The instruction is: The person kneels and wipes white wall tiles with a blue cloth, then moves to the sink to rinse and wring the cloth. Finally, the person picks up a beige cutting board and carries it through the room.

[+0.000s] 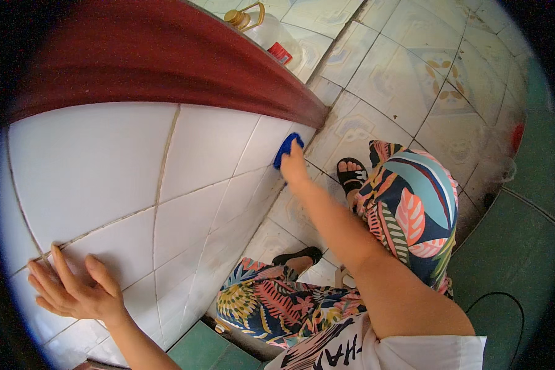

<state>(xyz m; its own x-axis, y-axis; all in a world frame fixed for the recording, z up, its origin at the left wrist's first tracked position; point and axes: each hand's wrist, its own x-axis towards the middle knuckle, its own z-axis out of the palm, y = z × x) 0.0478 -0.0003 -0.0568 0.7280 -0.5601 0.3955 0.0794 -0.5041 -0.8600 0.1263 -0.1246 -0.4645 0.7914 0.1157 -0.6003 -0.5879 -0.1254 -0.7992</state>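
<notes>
A wall of glossy white tiles [203, 138] with dark grout lines rises at my left. Against its low end, close to the floor, my right hand [294, 164] presses a blue cloth or scrubbing pad [287, 149]; which of the two I cannot tell. That arm stretches out past my knees. My left hand [76, 289] rests with spread fingers on the tiles nearer to me, holding nothing. A dark red panel or cloth-like surface [166, 60] borders the tiles along their upper edge.
Behind the red edge stands a large clear plastic jug [277, 39] with a yellowish cap and handle. Patterned pale floor tiles [384, 88] lie ahead, dirty in places. Green tiles [504, 259] run along the right, with a thin dark cord [520, 305]. My sandalled foot [351, 173] is beside the wall.
</notes>
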